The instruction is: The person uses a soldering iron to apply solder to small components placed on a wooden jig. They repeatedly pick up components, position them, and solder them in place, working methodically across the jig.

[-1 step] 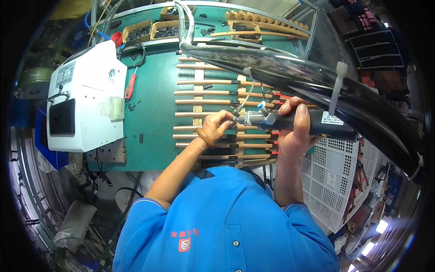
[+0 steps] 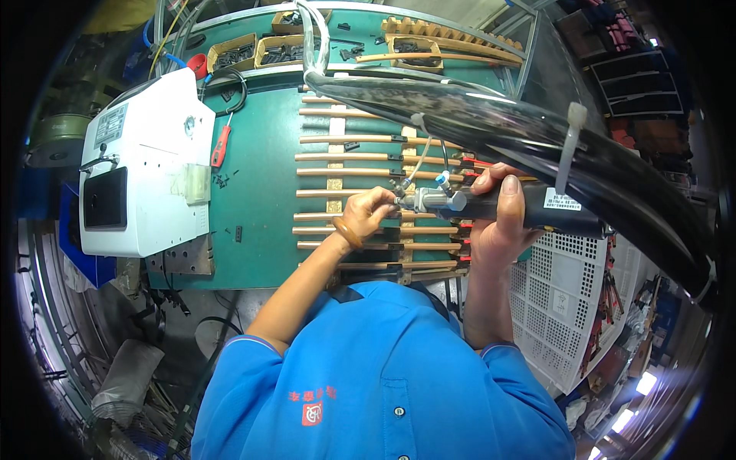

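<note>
My right hand [image 2: 500,222] is closed round the black barrel of a power screwdriver [image 2: 566,219], which lies nearly level and points left. Its silver head [image 2: 441,201] carries thin air lines and a blue fitting. At the tip, the fingers of my left hand [image 2: 369,210] are pinched together; what is between them is too small and hidden to name. Beneath both hands, several tan rods [image 2: 345,172] lie side by side on slotted wooden strips [image 2: 335,184]. Black clips [image 2: 397,139] sit along the rods, and red pieces [image 2: 466,242] show at their right ends.
A thick black hose bundle [image 2: 475,107] crosses above the right side. On the left stand a white machine [image 2: 153,169] and a red screwdriver [image 2: 221,146] near loose black bits. Boxes of black parts [image 2: 287,51] line the back; a white perforated crate [image 2: 556,287] stands at right.
</note>
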The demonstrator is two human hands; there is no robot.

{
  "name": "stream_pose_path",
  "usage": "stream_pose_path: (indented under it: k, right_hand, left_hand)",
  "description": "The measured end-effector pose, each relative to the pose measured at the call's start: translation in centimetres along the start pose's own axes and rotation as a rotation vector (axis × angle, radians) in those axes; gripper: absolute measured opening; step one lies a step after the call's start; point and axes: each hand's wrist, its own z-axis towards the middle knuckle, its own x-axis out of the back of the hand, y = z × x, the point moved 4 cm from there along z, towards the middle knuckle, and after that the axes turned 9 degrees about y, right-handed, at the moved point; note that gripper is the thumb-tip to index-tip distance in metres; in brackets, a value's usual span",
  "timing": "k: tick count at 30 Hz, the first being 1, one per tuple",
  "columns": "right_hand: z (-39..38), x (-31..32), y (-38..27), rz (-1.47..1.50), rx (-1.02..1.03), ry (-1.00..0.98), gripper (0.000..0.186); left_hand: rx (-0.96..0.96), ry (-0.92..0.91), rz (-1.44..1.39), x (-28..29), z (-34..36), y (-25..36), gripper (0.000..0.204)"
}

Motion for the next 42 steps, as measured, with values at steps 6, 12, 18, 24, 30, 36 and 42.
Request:
stream_pose_path:
  k: [6, 12, 18, 24, 30, 36, 42]
  right_hand:
    - [0.1, 0.3, 0.2, -0.075, 0.004, 0.036, 0.012]
    - [2.0, 1.9, 2.8, -0.171, 0.189, 0.218, 0.01]
    - [2.5, 1.9, 6.2, -0.119, 0.251, 0.212, 0.032]
    - [1.9, 1.6, 7.4, -0.259, 0.348, 0.096, 0.031]
    - [2.4, 0.6, 7.5, -0.008, 0.117, 0.038, 0.032]
    - [2.2, 0.1, 7.8, 0.042, 0.033, -0.008, 0.042]
    - [1.8, -0.3, 7.5, 0.008, 0.05, -0.049, 0.049]
  left_hand:
    - [-0.038, 0.004, 0.141, -0.2, 0.3, 0.1, 0.025]
    - [-0.182, 0.217, 0.483, 1.3, 2.4, 0.8, 0.03]
    - [-0.366, 0.186, 0.738, 0.8, 5.4, -0.4, 0.031]
    - [-0.285, 0.133, 0.726, -0.6, 6.3, -3.7, 0.024]
    - [-0.261, 0.173, 0.722, -0.8, 6.0, -4.5, 0.024]
    - [-0.33, 0.239, 0.7, -0.7, 5.9, -4.4, 0.025]
    - [-0.305, 0.244, 0.678, -0.9, 5.9, -3.6, 0.026]
